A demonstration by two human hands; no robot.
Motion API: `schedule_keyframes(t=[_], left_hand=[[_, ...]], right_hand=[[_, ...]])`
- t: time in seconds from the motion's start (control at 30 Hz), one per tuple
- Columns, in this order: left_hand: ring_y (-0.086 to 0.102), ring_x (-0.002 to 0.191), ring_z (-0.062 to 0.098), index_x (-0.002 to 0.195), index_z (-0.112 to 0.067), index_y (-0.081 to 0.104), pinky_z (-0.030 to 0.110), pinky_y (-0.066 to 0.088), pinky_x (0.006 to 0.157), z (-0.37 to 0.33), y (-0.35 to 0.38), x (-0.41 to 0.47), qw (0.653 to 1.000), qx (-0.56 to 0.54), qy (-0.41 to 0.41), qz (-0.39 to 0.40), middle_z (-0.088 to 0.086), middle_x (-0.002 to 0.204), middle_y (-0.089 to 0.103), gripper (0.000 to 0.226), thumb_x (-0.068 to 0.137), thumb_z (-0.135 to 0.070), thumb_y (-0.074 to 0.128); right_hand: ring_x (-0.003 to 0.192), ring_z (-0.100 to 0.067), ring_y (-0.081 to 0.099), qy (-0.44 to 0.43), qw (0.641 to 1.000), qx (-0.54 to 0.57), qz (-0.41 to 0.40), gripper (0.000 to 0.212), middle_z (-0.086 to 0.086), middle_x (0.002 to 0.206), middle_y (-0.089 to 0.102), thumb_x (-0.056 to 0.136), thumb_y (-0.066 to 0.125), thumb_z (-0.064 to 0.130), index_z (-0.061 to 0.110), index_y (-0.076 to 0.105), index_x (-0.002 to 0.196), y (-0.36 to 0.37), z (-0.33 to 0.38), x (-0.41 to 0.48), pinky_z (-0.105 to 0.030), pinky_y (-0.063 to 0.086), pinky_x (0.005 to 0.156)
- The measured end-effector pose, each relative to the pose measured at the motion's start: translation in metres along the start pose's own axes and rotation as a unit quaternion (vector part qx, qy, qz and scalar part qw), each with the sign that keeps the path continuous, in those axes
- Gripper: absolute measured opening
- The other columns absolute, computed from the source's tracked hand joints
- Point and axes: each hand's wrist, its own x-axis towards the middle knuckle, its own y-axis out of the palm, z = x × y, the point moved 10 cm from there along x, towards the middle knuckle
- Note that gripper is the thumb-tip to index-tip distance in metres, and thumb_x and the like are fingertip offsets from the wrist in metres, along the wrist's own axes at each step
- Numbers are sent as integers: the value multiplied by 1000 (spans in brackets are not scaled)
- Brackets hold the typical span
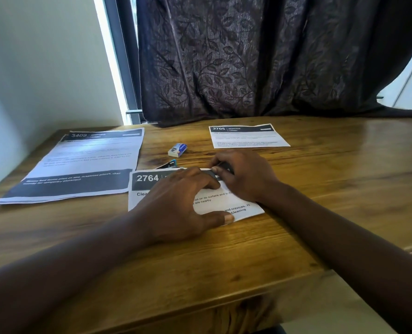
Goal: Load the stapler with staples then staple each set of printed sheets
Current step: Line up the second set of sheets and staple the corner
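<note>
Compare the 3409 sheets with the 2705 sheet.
The 3409 sheets are a long page at the left of the table; the 2705 sheet is a short slip at far right. The 3409 sheets carry a second dark band at the bottom; the 2705 sheet has only its header. Both lie flat, untouched, with white numbers on dark headers.

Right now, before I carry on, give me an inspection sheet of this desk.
Surface: wooden table, glossy.
Job's things: 2764 sheets under both hands; 3409 sheets at left; 2705 sheet at far right; staple box in the middle; dark stapler-like thing half hidden behind the 2764 sheets.
Clutter: nothing seen.
Hands: left hand presses flat on the 2764 sheets; right hand is curled at their top edge, grip unclear.
Cables: nothing seen.
Surroundings: dark leaf-patterned curtain, white wall, window frame.
</note>
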Motion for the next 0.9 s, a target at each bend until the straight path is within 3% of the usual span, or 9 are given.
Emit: schedule_keyframes(t=[0.2,0.3,0.43,0.53,0.67,0.8,0.9], left_hand=[[61,95,10,113,-36,60,37,51,86,-24,-24,17,993,104,-12,-47,-18,107,65,88,59,-103,44],[56,85,13,106,-32,55,34,46,75,-36,-26,23,989,138,-31,-42,-13,95,62,85,58,-102,46],[61,95,23,104,-29,55,37,41,75,-47,-21,31,982,169,-67,-40,-3,105,67,88,57,-103,45],[65,104,24,114,-24,66,38,44,80,-53,-20,35,977,192,-83,-50,1,111,70,99,59,-104,43],[64,106,23,124,-28,61,38,39,75,-53,-15,25,978,180,-88,-61,-2,122,65,100,65,-104,35],[55,118,15,127,-43,46,37,40,87,-30,2,-8,992,54,-111,-39,-12,137,51,73,77,-94,36],[44,138,13,140,-49,35,42,32,117,-1,6,-34,989,-15,-144,-12,-18,155,40,78,77,-94,31]], right_hand=[[90,-10,61,5,999,31,-9,15,15,98,71,95,60,39,37,70,106,2,-6,2,-35,52,73],[87,-12,63,17,999,49,-9,16,13,94,72,91,61,35,32,73,102,3,-12,5,-31,47,67],[89,-14,66,26,998,58,-7,18,11,95,75,88,61,32,31,74,100,0,-14,4,-32,51,69],[92,-16,65,16,999,44,-2,19,11,99,74,87,62,29,34,73,103,-2,-10,0,-35,53,73],[99,-15,64,-12,1000,15,-15,23,12,108,73,90,61,27,37,71,109,-4,-2,-3,-38,54,78],[106,-15,64,-56,998,-1,-15,24,6,118,73,98,60,34,29,72,118,-6,7,-2,-34,51,87],[107,-16,62,-83,996,-20,-21,26,5,120,71,100,58,33,26,70,122,-7,13,-2,-31,46,84]])
